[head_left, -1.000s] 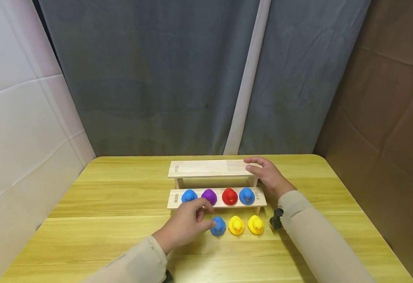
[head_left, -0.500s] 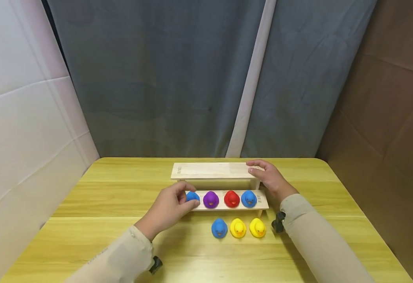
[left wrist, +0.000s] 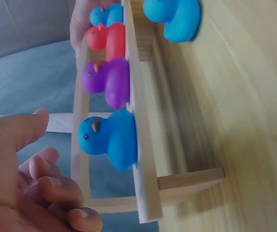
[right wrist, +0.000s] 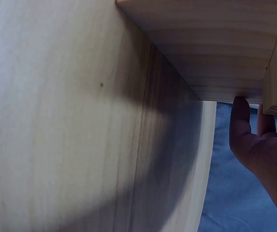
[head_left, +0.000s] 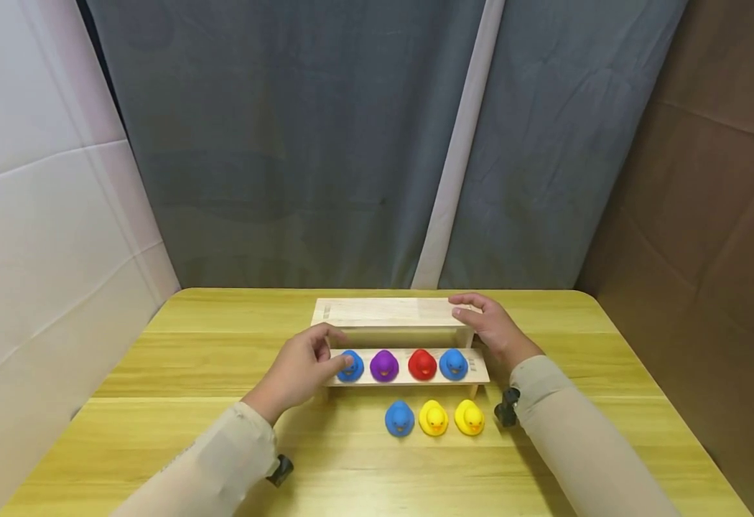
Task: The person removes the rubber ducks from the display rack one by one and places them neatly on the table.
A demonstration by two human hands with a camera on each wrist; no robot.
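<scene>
While the left hand (head_left: pixel 298 366) hangs by the L end of the front wooden shelf (head_left: pixel 403 370), its thumb & fingers are apart, fingers loosely bent, pinching nothing; L wrist cam shows a gap betw. them and the left-end blue duck (head_left: pixel 352 368), upright on that shelf. Next along, L to R: purple duck (head_left: pixel 385 367), red duck (head_left: pixel 422 365), right-end blue duck (head_left: pixel 453 365). Right hand (head_left: pixel 496 328) is at the R end of the rear wooden shelf (head_left: pixel 380 313), thumb & forefinger spread over it, other fingertips at a leg (right wrist: pixel 215 53); can't tell if it grips or just steadies. Prob. step in hand: squaring up the shelf row. Next move, I'd judge, calls for sliding the left hand out sideways w/o clipping the duck's head; any further duck needs a light pinch from above. Three wait on the table (head_left: pixel 189 402), just in front: table blue duck (head_left: pixel 399 419), middle yellow duck (head_left: pixel 433 418), right yellow duck (head_left: pixel 469 418). Edges/room: purple–red gap is wider than red–blue; short bare strip at either shelf end; most rear-shelf wood shows bare; table's open L of the left hand.
</scene>
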